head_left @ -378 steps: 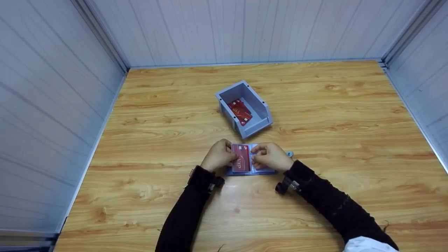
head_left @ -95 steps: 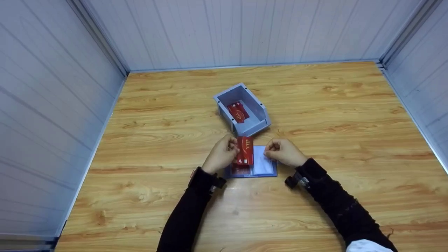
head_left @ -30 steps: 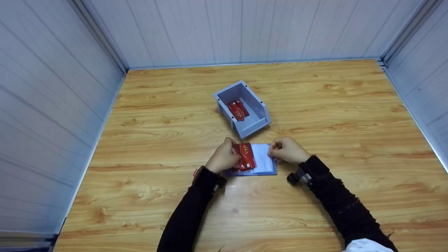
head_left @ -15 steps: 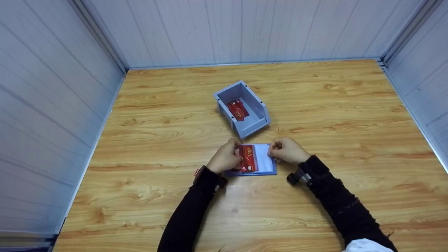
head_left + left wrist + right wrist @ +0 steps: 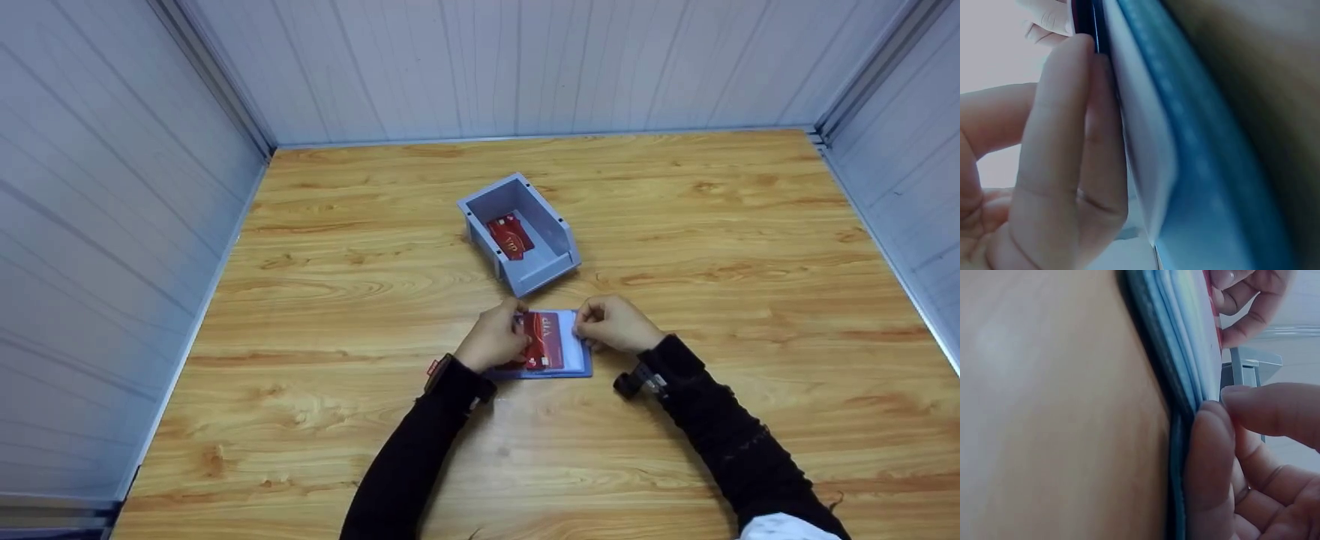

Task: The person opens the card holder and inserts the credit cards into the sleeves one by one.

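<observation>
And across it goes! The left hand (image 5: 491, 336) grips the red VIP card (image 5: 532, 342) by its near side, fingers curled on that edge, and it has shifted towards the right hand (image 5: 618, 322) along with the card in the last half second. The card was all but plain red then; now the half farthest from the left hand looks pale and lilac, as if seen through clear film. To my eye that means it is well into the clear sleeve, roughly half covered, with the rest bare beside the left fingers.

The right hand hasn't budged: thumb and forefinger pinched together at the outer edge of the pale sleeve pages (image 5: 571, 346). From the right wrist you can see those pages stacked in layers, with the fingertips right at their edge; exactly how many layers are in the pinch, I can't tell. My guess is that this grip is steadying the pocket while the card slides.

Under both hands lies the blue card holder (image 5: 588, 368), spread flat on the bench (image 5: 337, 300), its cover showing below and to the left of the right hand's fingers. Just beyond the left hand stands the grey bin (image 5: 551, 277), more red VIP cards (image 5: 510, 237) lying inside, unchanged since a second ago.
</observation>
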The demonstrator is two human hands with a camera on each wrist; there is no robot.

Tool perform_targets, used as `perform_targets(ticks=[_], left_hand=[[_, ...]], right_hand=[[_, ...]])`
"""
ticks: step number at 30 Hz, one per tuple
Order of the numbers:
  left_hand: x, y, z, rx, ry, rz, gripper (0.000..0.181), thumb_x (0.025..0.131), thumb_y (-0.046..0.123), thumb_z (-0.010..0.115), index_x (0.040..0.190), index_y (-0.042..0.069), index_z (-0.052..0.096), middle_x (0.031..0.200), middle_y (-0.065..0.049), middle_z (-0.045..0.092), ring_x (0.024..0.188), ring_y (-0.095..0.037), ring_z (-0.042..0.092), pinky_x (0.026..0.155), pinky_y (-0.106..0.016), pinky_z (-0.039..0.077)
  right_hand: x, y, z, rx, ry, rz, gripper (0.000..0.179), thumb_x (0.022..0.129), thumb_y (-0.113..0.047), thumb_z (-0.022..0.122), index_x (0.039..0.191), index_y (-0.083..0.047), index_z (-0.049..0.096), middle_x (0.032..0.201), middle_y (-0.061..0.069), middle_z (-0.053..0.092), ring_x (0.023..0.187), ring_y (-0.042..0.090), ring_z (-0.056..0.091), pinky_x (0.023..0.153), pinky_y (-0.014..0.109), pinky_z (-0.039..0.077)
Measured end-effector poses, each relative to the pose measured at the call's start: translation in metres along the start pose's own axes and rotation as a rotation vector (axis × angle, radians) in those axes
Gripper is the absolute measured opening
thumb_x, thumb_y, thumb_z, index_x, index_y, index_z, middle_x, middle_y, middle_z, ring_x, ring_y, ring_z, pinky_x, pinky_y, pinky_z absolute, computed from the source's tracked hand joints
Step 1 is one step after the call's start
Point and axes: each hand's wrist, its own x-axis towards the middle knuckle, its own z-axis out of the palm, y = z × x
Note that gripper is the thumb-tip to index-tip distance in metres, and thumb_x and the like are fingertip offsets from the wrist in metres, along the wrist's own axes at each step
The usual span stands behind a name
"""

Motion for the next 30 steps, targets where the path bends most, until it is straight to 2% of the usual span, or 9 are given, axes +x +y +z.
perform_targets(ticks=[7, 9, 14, 19, 25, 30], left_hand=[[0.003, 0.004, 0.004, 0.092, 0.001, -0.017, 0.044, 0.087, 0.000, 0.061, 0.129, -0.003, 0.050, 0.089, -0.011, 0.061, 0.058, -0.009, 0.060, 0.054, -0.021, 0.055], [0.004, 0.004, 0.005, 0.116, 0.003, -0.012, 0.044, 0.086, 0.000, 0.061, 0.129, -0.003, 0.051, 0.087, -0.009, 0.061, 0.059, -0.008, 0.059, 0.054, -0.021, 0.054], [0.006, 0.005, 0.007, 0.109, -0.002, -0.003, 0.042, 0.086, -0.001, 0.061, 0.127, -0.004, 0.051, 0.075, -0.002, 0.055, 0.056, -0.009, 0.056, 0.051, -0.020, 0.052], [0.009, 0.006, 0.008, 0.104, -0.014, 0.016, 0.043, 0.085, -0.003, 0.059, 0.126, -0.005, 0.050, 0.076, -0.001, 0.055, 0.059, -0.010, 0.058, 0.052, -0.020, 0.052], [0.011, 0.008, 0.010, 0.161, -0.007, 0.003, 0.044, 0.083, -0.001, 0.061, 0.126, -0.002, 0.052, 0.076, -0.001, 0.055, 0.060, -0.011, 0.058, 0.052, -0.020, 0.051], [0.012, 0.010, 0.011, 0.177, 0.003, 0.000, 0.045, 0.082, -0.002, 0.061, 0.126, -0.002, 0.052, 0.085, -0.005, 0.058, 0.071, -0.016, 0.059, 0.057, -0.022, 0.052]], right_hand=[[0.001, 0.001, 0.000, 0.004, 0.001, 0.014, 0.009, 0.087, -0.005, 0.064, 0.089, 0.003, 0.062, 0.072, 0.000, 0.061, 0.059, 0.009, 0.058, 0.055, 0.020, 0.054], [0.001, 0.001, 0.000, 0.008, 0.001, 0.017, 0.009, 0.087, -0.005, 0.065, 0.088, 0.003, 0.062, 0.072, 0.000, 0.061, 0.059, 0.009, 0.058, 0.055, 0.021, 0.055], [0.001, 0.001, 0.001, 0.011, 0.005, 0.017, 0.008, 0.087, -0.005, 0.064, 0.088, 0.003, 0.061, 0.071, 0.000, 0.061, 0.059, 0.008, 0.058, 0.055, 0.020, 0.055], [0.000, 0.001, 0.001, 0.036, -0.002, 0.022, 0.010, 0.088, -0.004, 0.063, 0.088, 0.004, 0.059, 0.070, -0.001, 0.059, 0.059, 0.007, 0.058, 0.055, 0.019, 0.054], [0.000, 0.001, 0.002, 0.036, 0.005, 0.027, 0.010, 0.089, -0.005, 0.063, 0.089, 0.004, 0.060, 0.070, -0.001, 0.058, 0.059, 0.007, 0.059, 0.056, 0.019, 0.054], [0.000, 0.001, 0.002, 0.034, 0.010, 0.031, 0.010, 0.089, -0.005, 0.063, 0.089, 0.004, 0.059, 0.070, -0.001, 0.058, 0.059, 0.007, 0.059, 0.055, 0.020, 0.055]])
